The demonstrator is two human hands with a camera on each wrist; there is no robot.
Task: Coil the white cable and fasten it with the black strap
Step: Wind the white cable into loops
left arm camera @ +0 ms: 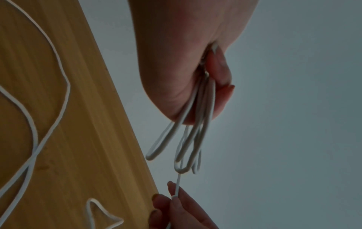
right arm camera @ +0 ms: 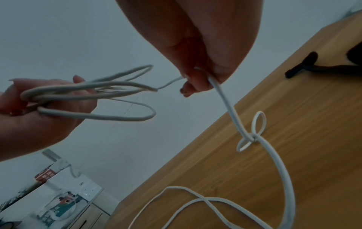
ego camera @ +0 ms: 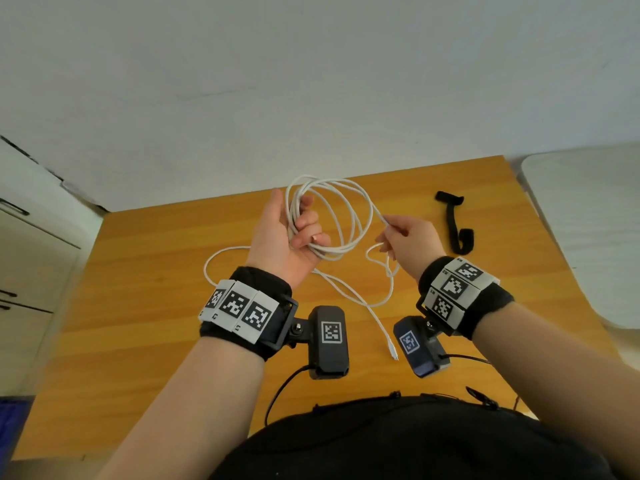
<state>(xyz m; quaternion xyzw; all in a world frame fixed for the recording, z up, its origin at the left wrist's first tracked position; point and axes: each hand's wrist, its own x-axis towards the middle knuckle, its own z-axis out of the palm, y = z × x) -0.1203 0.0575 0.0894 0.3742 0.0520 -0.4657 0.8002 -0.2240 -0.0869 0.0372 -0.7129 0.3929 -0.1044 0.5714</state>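
My left hand [ego camera: 294, 230] is raised over the wooden table [ego camera: 138, 306], palm up, and grips several loops of the white cable [ego camera: 332, 202]. In the left wrist view the loops [left arm camera: 188, 147] hang out below the curled fingers. My right hand [ego camera: 405, 233] pinches the running cable [right arm camera: 225, 99] just to the right of the coil. From there the loose cable drops onto the table in a small kink [right arm camera: 254, 133] and trails to its plug [ego camera: 393, 351] near the front. The black strap [ego camera: 453, 220] lies flat on the table at the far right, beyond my right hand.
White cabinets [ego camera: 31, 254] stand to the left of the table. A white surface [ego camera: 588, 220] adjoins the table's right side. Bare wall is behind the table. Black wires from the wrist cameras [ego camera: 329, 341] hang near my body at the front edge.
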